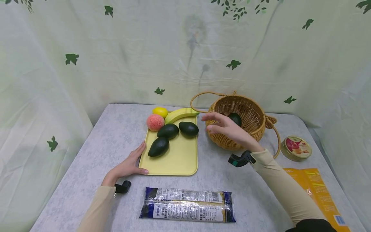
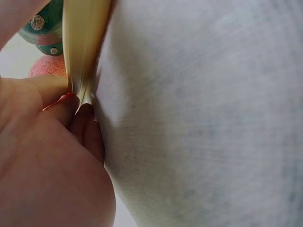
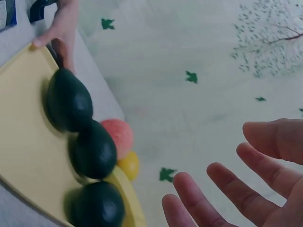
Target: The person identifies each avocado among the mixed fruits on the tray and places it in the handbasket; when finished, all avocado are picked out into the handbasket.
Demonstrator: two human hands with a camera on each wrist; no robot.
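Note:
My left hand (image 1: 126, 167) rests against the left edge of a yellow tray (image 1: 179, 164), with the thumb on the near corner and the fingers along the side. On the tray lie three dark green avocados (image 1: 158, 147), a yellow banana (image 1: 180, 114) and a pinkish-red round fruit (image 1: 155, 122). A lemon (image 1: 160, 111) sits at the far left corner. Over the left rim of a wicker basket (image 1: 223, 141), my right hand (image 1: 229, 129) hangs with fingers apart and holds nothing. Another avocado (image 1: 235, 119) lies inside the basket, partly hidden by that hand.
A plastic-wrapped noodle-like packet (image 1: 188, 205) lies in front of the tray. Right of the basket stand a round tin (image 1: 296, 148) and an orange pouch (image 1: 321, 193), partly covered by the right sleeve. The basket handles stick out on both sides. A leaf-patterned curtain (image 1: 162, 58) hangs behind.

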